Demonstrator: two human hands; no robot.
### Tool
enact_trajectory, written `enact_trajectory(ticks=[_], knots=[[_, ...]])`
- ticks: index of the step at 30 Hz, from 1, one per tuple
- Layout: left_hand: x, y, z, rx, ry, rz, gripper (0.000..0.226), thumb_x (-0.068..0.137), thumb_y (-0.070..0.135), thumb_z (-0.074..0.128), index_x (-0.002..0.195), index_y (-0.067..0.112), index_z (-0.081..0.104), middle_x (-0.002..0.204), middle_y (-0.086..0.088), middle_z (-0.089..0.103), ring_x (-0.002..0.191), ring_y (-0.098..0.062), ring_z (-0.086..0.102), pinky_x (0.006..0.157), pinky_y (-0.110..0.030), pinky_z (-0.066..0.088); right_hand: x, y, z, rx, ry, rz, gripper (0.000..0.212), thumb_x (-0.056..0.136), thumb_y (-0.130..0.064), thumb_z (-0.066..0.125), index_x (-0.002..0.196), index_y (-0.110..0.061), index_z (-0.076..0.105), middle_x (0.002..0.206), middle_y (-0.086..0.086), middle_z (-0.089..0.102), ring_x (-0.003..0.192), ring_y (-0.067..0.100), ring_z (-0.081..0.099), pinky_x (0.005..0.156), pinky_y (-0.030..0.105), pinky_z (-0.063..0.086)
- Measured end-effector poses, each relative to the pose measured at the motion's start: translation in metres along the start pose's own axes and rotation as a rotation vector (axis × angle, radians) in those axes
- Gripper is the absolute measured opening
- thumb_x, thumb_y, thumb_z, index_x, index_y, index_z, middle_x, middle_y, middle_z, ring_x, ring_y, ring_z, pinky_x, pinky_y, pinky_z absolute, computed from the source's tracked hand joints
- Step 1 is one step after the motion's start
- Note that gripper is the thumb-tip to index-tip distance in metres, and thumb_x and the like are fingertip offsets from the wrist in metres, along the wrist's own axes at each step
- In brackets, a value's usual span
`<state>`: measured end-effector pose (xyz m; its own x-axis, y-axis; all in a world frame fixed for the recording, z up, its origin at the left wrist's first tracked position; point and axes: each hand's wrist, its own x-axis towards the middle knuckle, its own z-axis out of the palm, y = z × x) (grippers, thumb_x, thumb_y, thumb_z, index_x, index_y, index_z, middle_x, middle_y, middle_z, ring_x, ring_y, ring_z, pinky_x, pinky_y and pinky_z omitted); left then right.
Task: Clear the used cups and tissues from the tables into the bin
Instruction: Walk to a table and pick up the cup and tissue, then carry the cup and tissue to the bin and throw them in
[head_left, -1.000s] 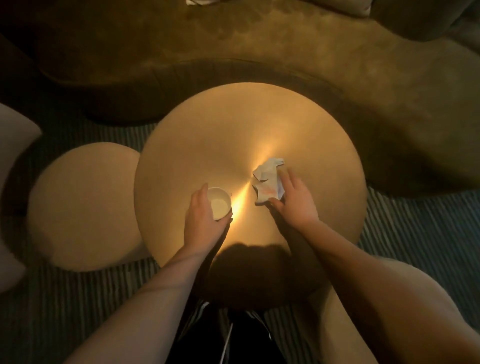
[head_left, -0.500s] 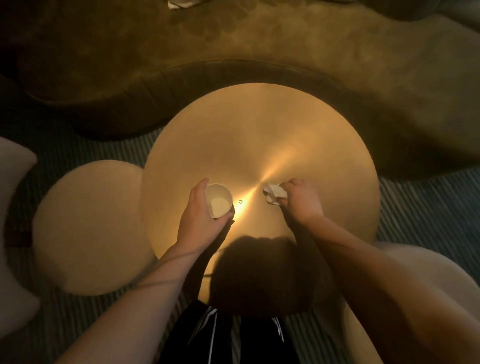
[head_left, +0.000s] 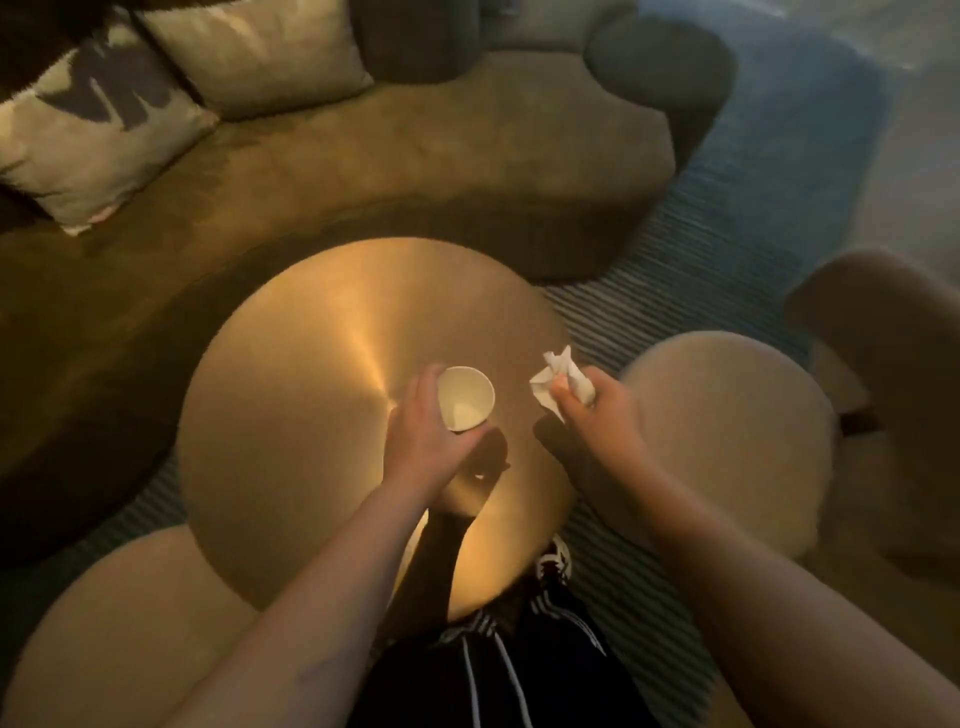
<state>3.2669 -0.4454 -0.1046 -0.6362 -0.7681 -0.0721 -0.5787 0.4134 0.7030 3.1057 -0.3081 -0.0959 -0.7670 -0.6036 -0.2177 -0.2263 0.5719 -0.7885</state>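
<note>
We have 2 things in hand over the round table (head_left: 291, 395). The paper cup (head_left: 465, 397) sits above the table's middle, mouth up, in our left hand (head_left: 423, 436), whose fingers wrap its far side while the thumb closes on the near side. It looks light and thin-walled, so we judge it will dent if squeezed; a loose hold round the wall below the rim suits it, kept upright in case dregs remain. The tissue (head_left: 563, 384) is just past the table's right edge, crumpled and soft, weighing next to nothing; we pinch it in our right hand (head_left: 597, 410), fingertips bunched tight on the wad, loose corners sticking up. A pinch anywhere works, though a scrap could slip free. Both forearms reach forward across the table's near edge, wrists level. No bin shows.
</note>
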Motion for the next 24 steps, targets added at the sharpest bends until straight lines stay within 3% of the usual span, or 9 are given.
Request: enact_trajectory(ticks=[5, 9, 12, 17, 20, 24], knots=[[-0.004, 0.079, 0.057, 0.018, -0.206, 0.244, 0.082, 0.064, 0.055, 0.077, 0.130, 0.029, 0.035, 0.126, 0.006, 0.047, 0.108, -0.013, 0.048, 0.092, -0.039, 0.047, -0.055, 0.059, -0.072, 0.064, 0.218, 0.189, 0.012, 0.091, -0.045, 0.055, 0.089, -0.035, 0.061, 0.077, -0.010, 0.065, 0.071, 0.007, 0.063, 0.059, 0.025, 0.047], [-0.026, 0.142, 0.114, -0.009, -0.373, 0.363, 0.084, 0.064, 0.054, 0.077, 0.133, 0.029, 0.035, 0.129, 0.005, 0.046, 0.113, -0.016, 0.048, 0.095, -0.042, 0.046, -0.106, 0.106, -0.133, 0.028, 0.386, 0.296, 0.021, 0.091, -0.044, 0.055, 0.094, -0.025, 0.065, 0.081, -0.004, 0.065, 0.074, 0.016, 0.061, 0.067, 0.037, 0.050], [-0.051, 0.190, 0.161, 0.016, -0.462, 0.477, 0.085, 0.064, 0.055, 0.076, 0.134, 0.029, 0.034, 0.130, 0.005, 0.045, 0.115, -0.018, 0.048, 0.095, -0.042, 0.046, -0.147, 0.144, -0.181, 0.047, 0.496, 0.372, 0.024, 0.091, -0.042, 0.055, 0.096, -0.021, 0.065, 0.085, -0.001, 0.065, 0.078, 0.018, 0.060, 0.068, 0.036, 0.050], [-0.106, 0.278, 0.250, 0.017, -0.553, 0.609, 0.083, 0.063, 0.059, 0.074, 0.130, 0.037, 0.031, 0.125, 0.012, 0.047, 0.111, -0.011, 0.048, 0.088, -0.031, 0.044, -0.216, 0.222, -0.267, 0.139, 0.655, 0.527, 0.017, 0.090, -0.039, 0.058, 0.085, -0.024, 0.062, 0.081, -0.004, 0.065, 0.073, 0.013, 0.061, 0.058, 0.026, 0.044], [-0.147, 0.337, 0.318, -0.028, -0.620, 0.646, 0.079, 0.064, 0.059, 0.073, 0.129, 0.038, 0.033, 0.122, 0.012, 0.047, 0.107, -0.014, 0.049, 0.087, -0.038, 0.048, -0.252, 0.285, -0.329, 0.087, 0.738, 0.602, 0.022, 0.090, -0.041, 0.057, 0.081, -0.021, 0.061, 0.076, 0.000, 0.064, 0.069, 0.017, 0.060, 0.056, 0.034, 0.046], [-0.198, 0.411, 0.407, -0.044, -0.629, 0.672, 0.079, 0.065, 0.055, 0.075, 0.130, 0.033, 0.035, 0.127, 0.008, 0.046, 0.113, -0.018, 0.048, 0.092, -0.042, 0.046, -0.281, 0.366, -0.419, 0.044, 0.785, 0.654, 0.022, 0.089, -0.042, 0.057, 0.079, -0.022, 0.059, 0.075, -0.002, 0.063, 0.067, 0.016, 0.059, 0.054, 0.033, 0.045]])
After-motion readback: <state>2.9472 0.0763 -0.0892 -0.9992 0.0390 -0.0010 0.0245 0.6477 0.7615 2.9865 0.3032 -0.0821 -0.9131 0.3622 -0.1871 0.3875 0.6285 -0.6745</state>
